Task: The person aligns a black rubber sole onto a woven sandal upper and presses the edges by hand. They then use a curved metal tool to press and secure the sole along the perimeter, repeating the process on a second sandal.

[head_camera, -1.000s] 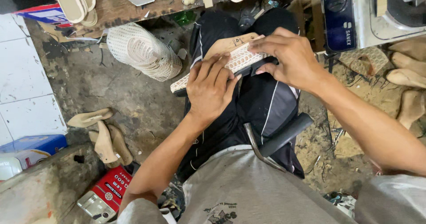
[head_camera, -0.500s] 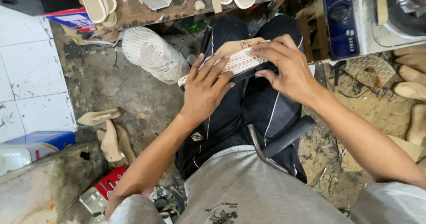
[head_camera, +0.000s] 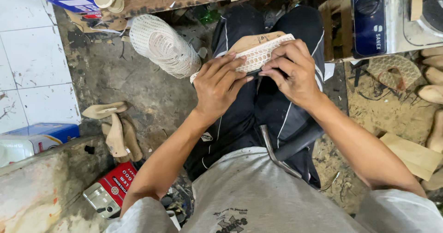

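Lace strip [head_camera: 260, 55], white, sits across a tan shoe sole [head_camera: 253, 41] on your lap, knees as support since both hands are busy w/ it. Left hand [head_camera: 220, 83] lies flat, fingers [head_camera: 233, 67] spread and pressing the lace down onto the sole. Right hand [head_camera: 293, 71] comes over from the other side, fingers curled, pinching the lace edge, prob. to keep it taut. Both wrists bent inward, forearms angled toward the lap. Hammer [head_camera: 281, 152] rests on your thigh, near. Lace roll [head_camera: 161, 48] lies on the floor [head_camera: 129, 90], left.
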The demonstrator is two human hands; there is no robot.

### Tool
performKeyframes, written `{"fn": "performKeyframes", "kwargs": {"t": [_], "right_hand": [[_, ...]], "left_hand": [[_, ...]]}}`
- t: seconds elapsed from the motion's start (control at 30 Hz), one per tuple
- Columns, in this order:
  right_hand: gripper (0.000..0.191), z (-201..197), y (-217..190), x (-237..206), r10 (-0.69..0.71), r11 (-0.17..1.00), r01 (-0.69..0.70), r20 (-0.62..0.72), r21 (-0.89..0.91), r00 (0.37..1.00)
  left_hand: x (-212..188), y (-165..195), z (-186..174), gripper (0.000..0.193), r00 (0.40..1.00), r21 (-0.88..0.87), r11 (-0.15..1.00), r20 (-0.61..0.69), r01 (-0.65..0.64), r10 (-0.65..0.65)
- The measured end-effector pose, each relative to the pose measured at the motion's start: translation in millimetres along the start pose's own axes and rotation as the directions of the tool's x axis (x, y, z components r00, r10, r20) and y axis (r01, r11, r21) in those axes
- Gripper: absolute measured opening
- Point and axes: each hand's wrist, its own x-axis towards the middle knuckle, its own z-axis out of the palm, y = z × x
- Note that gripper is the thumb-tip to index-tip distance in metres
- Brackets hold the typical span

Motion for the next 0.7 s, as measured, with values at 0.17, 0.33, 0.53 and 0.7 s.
{"fn": "performKeyframes", "kwargs": {"t": [0.17, 0.33, 0.53, 0.7], "right_hand": [[0.027, 2, -10, 7, 0.213, 0.976, -0.211, -0.032, 0.057, 0.977], [0.047, -5, -10, 18, 0.258, 0.963, -0.265, 0.118, 0.056, 0.959], [0.038, 0, -15, 31, 0.298, 0.954, -0.297, 0.145, -0.030, 0.943], [0.047, 0, -19, 34, 0.156, 0.987, -0.148, 0.176, -0.057, 0.972]], "left_hand": [[5, 6, 2, 0.024, 0.994, -0.023, 0.994, -0.011, 0.110, -0.110], [12, 11, 0, 0.051, 0.960, -0.074, 0.958, 0.056, 0.279, -0.275], [16, 0, -23, 0.061, 0.936, -0.122, 0.945, 0.221, 0.303, -0.272], [7, -16, -42, 0.061, 0.945, -0.050, 0.963, 0.213, 0.265, -0.249]]}}
